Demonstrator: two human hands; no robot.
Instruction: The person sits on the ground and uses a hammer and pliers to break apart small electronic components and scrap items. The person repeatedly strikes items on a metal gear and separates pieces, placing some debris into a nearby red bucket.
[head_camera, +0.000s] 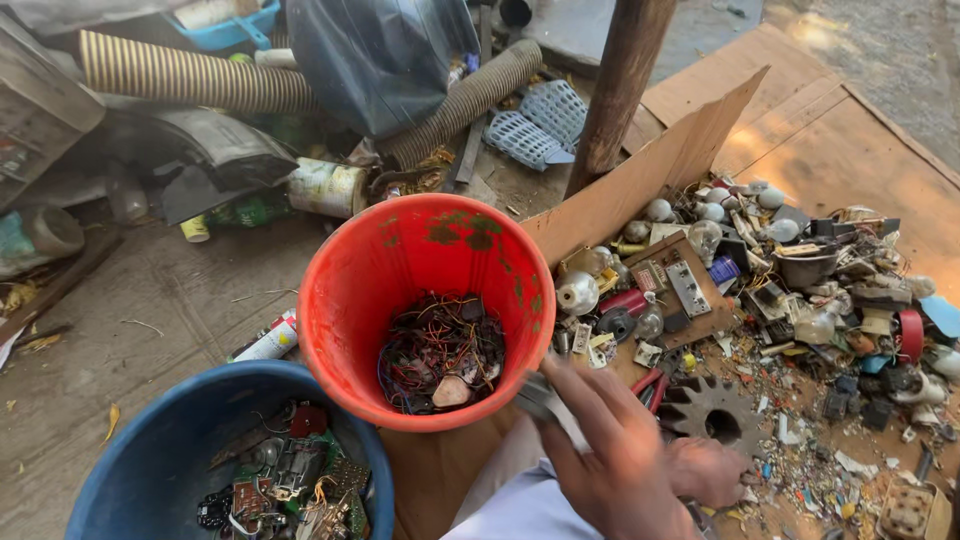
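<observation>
The red bucket (425, 310) stands in the centre of the frame, its rim just beside the blue bucket (150, 450) at lower left and close to the cardboard sheet (650, 170) that rises at upper right; little free room between them. Open floor (150, 290) is left of the red bucket. Inside the red bucket lies a tangle of thin wires (440, 350); the blue bucket holds circuit boards and small metal parts (290, 480). Right half of frame: a dense heap of bulbs, switches and plastic scrap (800, 270), w/ a dark gear wheel (712, 410) and red-handled pliers (650, 385) near the lower middle. One hand (610, 460), at lower centre, is blurred; fingers closed around a grey metal piece (545, 400) held at the red bucket's near rim. The other hand (710, 470) is lower, beside the gear, fingers curled; what it holds is hidden, so I cannot tell. Which hand is left or right is not clear, arms are cut off at the bottom edge. A wooden post (620, 80) stands at top centre.
</observation>
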